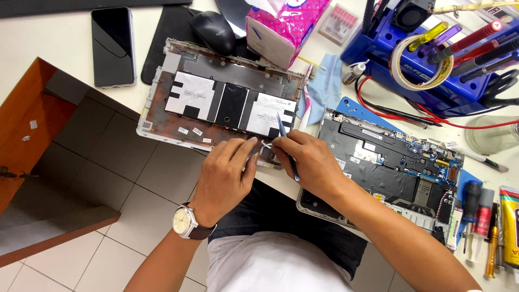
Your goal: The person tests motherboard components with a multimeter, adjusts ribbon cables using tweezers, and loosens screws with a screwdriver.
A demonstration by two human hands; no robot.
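A cream worktable (59, 38) is standing over pale floor tiles (102, 162). The right hand (308, 162) is pinching slim metal tweezers (286, 145) (tips pointing up), while the left hand (227, 173) is pressing curled fingers on the near edge of the opened laptop base (227, 100), which is lying at the table edge, with flat silver-and-black battery cells (232, 104) showing.

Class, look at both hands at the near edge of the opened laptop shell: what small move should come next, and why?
Probably steady the small white part with the left hand and bring the tweezers down to it. The right hand holds them beside that part, at the shell edge; whether the tips touch it is unclear.
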